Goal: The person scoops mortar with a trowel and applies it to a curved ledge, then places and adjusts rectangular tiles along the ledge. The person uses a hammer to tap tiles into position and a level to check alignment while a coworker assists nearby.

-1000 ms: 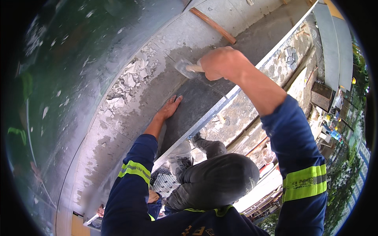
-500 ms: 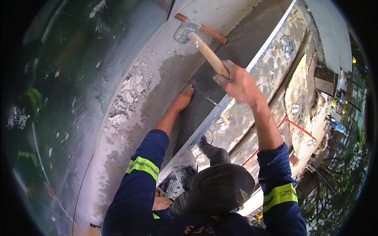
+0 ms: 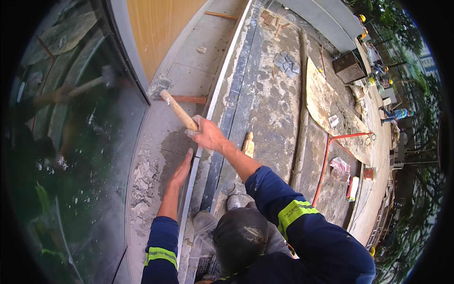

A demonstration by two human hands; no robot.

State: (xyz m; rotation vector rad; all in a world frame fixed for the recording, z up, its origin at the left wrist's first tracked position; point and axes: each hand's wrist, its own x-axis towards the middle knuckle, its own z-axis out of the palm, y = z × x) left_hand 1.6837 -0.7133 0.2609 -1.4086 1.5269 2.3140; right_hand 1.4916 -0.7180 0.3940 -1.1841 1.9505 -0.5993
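My right hand [image 3: 208,135] grips the wooden handle [image 3: 179,111] of a mallet, its dusty grey head [image 3: 161,84] raised over the pale ledge [image 3: 168,122]. My left hand [image 3: 180,169] lies against the inner side of a long light-edged rail [image 3: 190,191], below the mallet, fingers stretched out. Beyond the rail, a pale yellow tool [image 3: 248,144] rests on dusty concrete. A short wooden batten [image 3: 189,99] lies behind the mallet. Broken mortar bits [image 3: 142,196] lie left of my left hand.
Dark glass [image 3: 80,184] and a wooden panel [image 3: 158,26] border the left. At right are a red pipe frame [image 3: 350,135], a large stained board [image 3: 324,102], a metal box [image 3: 349,66] and trees. A person [image 3: 395,113] in blue stands farther off.
The view has swung toward the long length of the ledge, bringing the panel into sight. The mallet, low over the dark slab a second ago, is now lifted. My left hand remains by the rail.
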